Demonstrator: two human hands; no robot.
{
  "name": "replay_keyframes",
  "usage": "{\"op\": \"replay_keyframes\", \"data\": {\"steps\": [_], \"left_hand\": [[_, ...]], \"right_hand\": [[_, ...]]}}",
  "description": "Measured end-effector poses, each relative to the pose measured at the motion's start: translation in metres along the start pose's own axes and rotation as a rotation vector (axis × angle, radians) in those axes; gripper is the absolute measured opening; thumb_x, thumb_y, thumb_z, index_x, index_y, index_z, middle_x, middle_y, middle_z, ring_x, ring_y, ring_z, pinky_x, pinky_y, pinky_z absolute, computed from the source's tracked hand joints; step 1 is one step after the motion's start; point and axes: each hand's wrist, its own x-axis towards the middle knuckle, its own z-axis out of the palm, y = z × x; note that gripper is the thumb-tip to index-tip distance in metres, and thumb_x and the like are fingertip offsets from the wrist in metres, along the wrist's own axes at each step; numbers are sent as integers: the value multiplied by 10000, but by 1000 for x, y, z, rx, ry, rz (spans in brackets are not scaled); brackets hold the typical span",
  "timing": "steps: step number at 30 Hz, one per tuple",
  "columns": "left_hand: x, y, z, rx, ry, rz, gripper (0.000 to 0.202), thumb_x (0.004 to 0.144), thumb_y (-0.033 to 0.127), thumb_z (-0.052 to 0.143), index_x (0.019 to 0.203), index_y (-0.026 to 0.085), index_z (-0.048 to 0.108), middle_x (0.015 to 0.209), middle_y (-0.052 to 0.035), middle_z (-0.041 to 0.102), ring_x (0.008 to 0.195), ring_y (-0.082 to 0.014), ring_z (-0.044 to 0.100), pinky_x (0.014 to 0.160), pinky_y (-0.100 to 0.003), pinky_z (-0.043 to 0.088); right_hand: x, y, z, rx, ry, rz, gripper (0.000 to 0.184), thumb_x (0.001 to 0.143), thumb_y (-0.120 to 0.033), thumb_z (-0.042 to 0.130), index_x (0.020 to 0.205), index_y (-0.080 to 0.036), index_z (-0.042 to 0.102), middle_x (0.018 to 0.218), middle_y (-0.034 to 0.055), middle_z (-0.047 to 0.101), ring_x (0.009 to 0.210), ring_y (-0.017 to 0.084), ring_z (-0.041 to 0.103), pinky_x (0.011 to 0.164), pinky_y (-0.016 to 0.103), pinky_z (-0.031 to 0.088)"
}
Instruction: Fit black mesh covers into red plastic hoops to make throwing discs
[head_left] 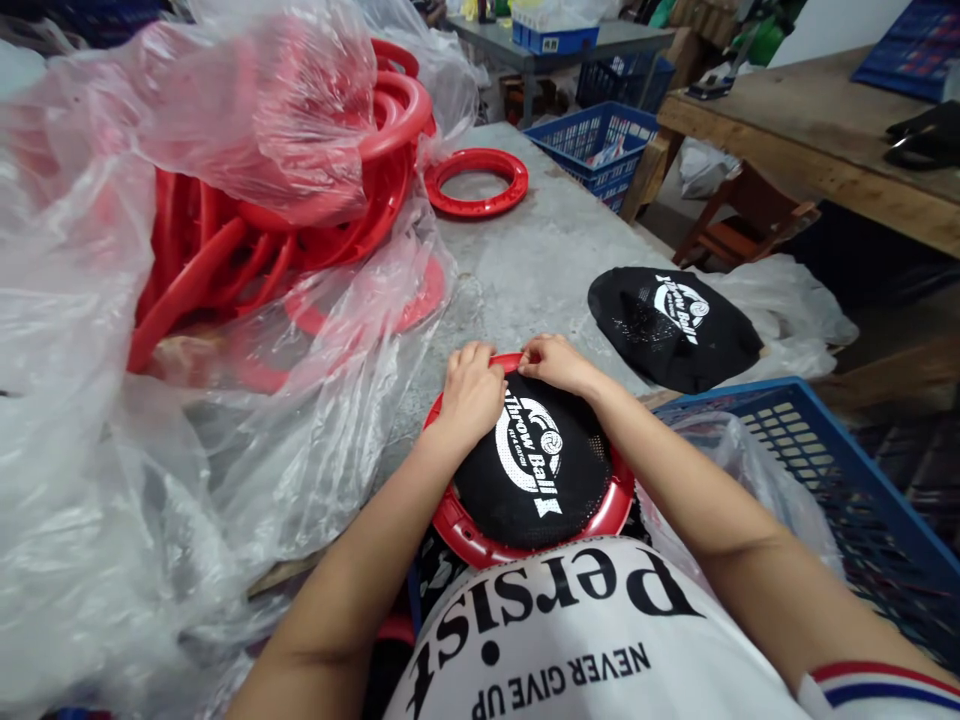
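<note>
Against my body rests a red plastic ring [620,500], its far side on the grey table. Across it lies a round black mesh cover [577,490] with white "Throw Ball" print. My left hand [474,388] is closed over the far left rim, fingers curled at the edge of ring and mesh. Just to its right, my right hand [556,362] pinches the far edge of the mesh against the rim. A short bare stretch of red rim shows between the hands. My fingers hide exactly how the mesh meets the ring there.
Clear plastic bags [300,120] with several red rings [397,120] fill the left side. A loose red ring [477,183] lies farther back on the table [540,240]. Another black printed mesh piece [667,330] lies right. Blue crates [862,470] stand beside the table.
</note>
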Motion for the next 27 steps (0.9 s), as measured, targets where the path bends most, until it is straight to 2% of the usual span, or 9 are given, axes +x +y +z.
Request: {"op": "replay_keyframes", "data": {"steps": [3, 7, 10, 15, 21, 24, 27], "left_hand": [[-1, 2, 7, -2, -38, -7, 235, 923, 255, 577, 1043, 144, 745, 1408, -173, 573, 1367, -356, 443, 1150, -533, 362], [-1, 1, 13, -130, -68, -94, 230, 902, 254, 620, 1071, 156, 741, 1500, -153, 512, 1448, -346, 377, 1198, -515, 320], [4, -2, 13, -228, -113, -150, 213, 870, 248, 657, 1052, 185, 750, 1490, -130, 525, 1441, -333, 390, 1197, -511, 324], [10, -4, 9, -291, -174, -152, 250, 843, 259, 674, 1084, 247, 739, 1497, -95, 521, 1452, -331, 373, 1179, -562, 316], [13, -2, 9, -290, -175, -174, 109, 795, 239, 708, 896, 205, 684, 1514, -123, 490, 1500, -352, 288, 1194, -563, 270], [16, -2, 11, -301, -174, -181, 90, 777, 209, 701, 831, 209, 629, 1478, -100, 520, 1483, -330, 310, 1191, -542, 278], [20, -2, 12, -313, -164, -198, 97, 786, 249, 702, 824, 215, 620, 1439, -94, 547, 1446, -322, 354, 1173, -533, 306]], "right_hand": [[3, 3, 8, 101, 53, 5, 119, 809, -160, 642, 693, -187, 634, 895, 47, 706, 901, 196, 609, 918, 335, 435], [-2, 13, 17, 255, 151, -93, 81, 804, -173, 660, 728, -192, 641, 1118, 55, 710, 1098, 226, 592, 1061, 410, 376], [-4, 19, 20, 324, 148, -113, 61, 791, -188, 670, 733, -197, 656, 1164, 60, 698, 1129, 243, 586, 1085, 457, 366], [-2, 23, 21, 385, 150, -121, 59, 771, -195, 682, 714, -200, 665, 1142, 65, 693, 1143, 259, 587, 1098, 488, 358], [-3, 22, 21, 380, 145, -103, 49, 760, -194, 692, 714, -202, 675, 1153, 72, 685, 1142, 268, 578, 1094, 494, 367], [-3, 22, 20, 368, 142, -97, 57, 770, -194, 685, 715, -199, 669, 1161, 75, 684, 1139, 266, 579, 1082, 487, 380], [-2, 22, 21, 357, 149, -90, 64, 780, -189, 674, 718, -199, 665, 1166, 71, 688, 1125, 259, 587, 1083, 486, 383]]}}
